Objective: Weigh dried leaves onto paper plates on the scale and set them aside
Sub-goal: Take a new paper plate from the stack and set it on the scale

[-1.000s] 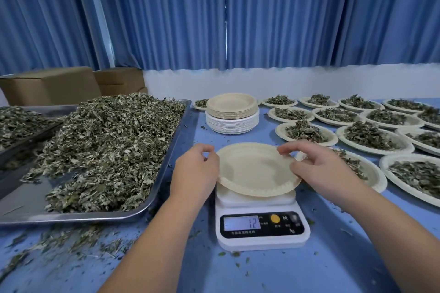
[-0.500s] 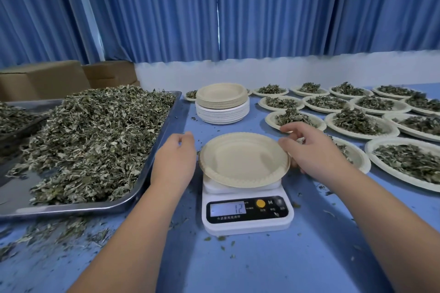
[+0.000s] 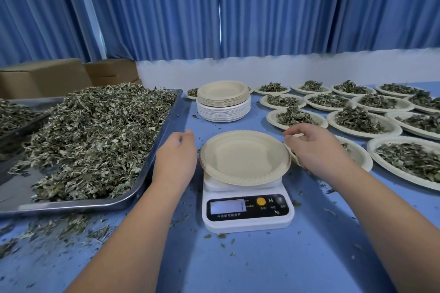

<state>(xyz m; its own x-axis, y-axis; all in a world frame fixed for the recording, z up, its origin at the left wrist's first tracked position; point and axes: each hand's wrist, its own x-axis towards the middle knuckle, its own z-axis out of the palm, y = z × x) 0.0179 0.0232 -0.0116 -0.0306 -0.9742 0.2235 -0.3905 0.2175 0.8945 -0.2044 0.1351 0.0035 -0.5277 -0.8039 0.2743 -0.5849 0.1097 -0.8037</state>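
Note:
An empty beige paper plate (image 3: pixel 245 157) rests on the white kitchen scale (image 3: pixel 246 209) in the middle of the blue table. My left hand (image 3: pixel 175 159) hovers just left of the plate's rim, fingers curled and apart, holding nothing. My right hand (image 3: pixel 314 147) is beside the right rim, fingers loosely spread, not gripping the plate. A big heap of dried leaves (image 3: pixel 95 135) fills the metal tray (image 3: pixel 152 173) at the left. The scale's display is blurred.
A stack of empty plates (image 3: pixel 223 101) stands behind the scale. Several filled plates (image 3: pixel 359 120) cover the right side of the table. Cardboard boxes (image 3: pixel 47 76) sit at the back left. A second tray (image 3: pixel 14 114) lies far left. Loose leaf bits (image 3: pixel 59 226) litter the near table.
Both hands have let go of the plate and drawn slightly away from its rim; the plate now sits alone on the scale.

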